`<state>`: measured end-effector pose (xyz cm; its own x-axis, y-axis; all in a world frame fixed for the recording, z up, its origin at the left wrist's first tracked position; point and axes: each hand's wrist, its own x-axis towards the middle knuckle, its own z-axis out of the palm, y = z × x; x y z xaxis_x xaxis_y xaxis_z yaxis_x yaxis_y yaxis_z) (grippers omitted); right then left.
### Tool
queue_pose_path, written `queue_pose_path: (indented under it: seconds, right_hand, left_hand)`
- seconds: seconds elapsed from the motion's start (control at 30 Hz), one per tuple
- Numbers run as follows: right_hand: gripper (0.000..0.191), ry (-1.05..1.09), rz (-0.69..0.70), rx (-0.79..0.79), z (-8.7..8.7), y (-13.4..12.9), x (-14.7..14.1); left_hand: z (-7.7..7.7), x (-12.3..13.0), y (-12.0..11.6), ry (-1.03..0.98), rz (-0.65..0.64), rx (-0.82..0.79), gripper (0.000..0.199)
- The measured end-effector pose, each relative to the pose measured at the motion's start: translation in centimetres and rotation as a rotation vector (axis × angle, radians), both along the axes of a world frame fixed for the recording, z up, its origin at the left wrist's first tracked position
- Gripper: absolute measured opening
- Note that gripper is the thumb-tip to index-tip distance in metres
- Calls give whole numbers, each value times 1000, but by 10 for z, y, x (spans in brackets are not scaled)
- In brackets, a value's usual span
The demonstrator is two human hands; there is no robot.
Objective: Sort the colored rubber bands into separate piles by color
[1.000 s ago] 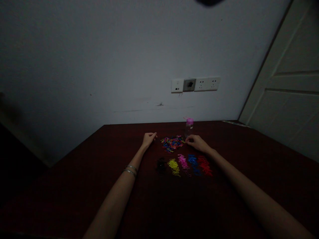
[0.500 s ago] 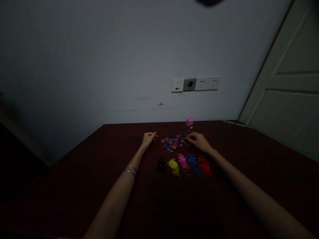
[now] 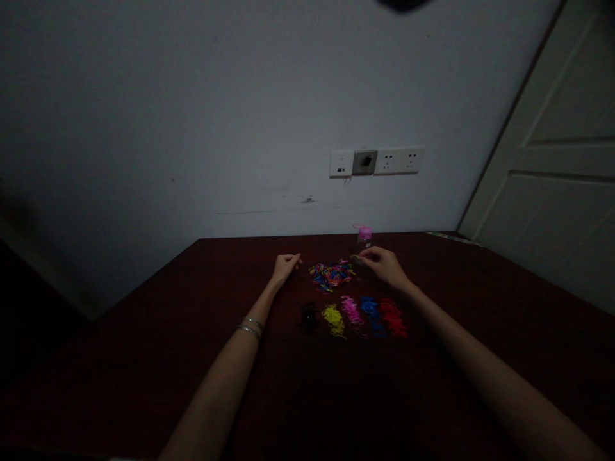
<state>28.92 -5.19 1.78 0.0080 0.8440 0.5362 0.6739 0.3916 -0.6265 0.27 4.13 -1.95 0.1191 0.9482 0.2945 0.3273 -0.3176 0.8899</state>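
Dark-red table (image 3: 144, 358) carries a mixed rubber-band pile (image 3: 331, 276); just beside it, the right hand (image 3: 385, 266) pinches one yellow band (image 3: 354, 257). Light grip should keep it unstretched. Left hand (image 3: 285, 266) is curled; I cannot tell its contents.

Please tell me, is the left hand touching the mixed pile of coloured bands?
Apart. The head view shows it: dark tabletop is visible between the fingertips of the left hand and the mixed pile.
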Motion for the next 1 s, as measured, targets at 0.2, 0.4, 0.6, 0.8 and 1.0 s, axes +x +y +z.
queue_pose_path:
  seconds: [0.2, 0.4, 0.6, 0.8, 1.0]
  right_hand:
    - [25, 46, 8, -56, 1, -5, -7]
    - [23, -13, 233, -241, 8, -15, -26]
    - [19, -171, 558, -422, 19, -33, -53]
    - [18, -236, 617, -455, 20, -42, -68]
    - [16, -281, 636, -467, 18, -44, -70]
  left_hand:
    - [0, 1, 0, 0, -2, -6, 44]
    - [-1, 0, 2, 23, -1, 4, 46]
    - [-4, -3, 3, 13, -14, 28, 44]
    - [-7, -3, 7, 6, -14, 36, 44]
    - [-6, -3, 6, 8, -14, 35, 43]
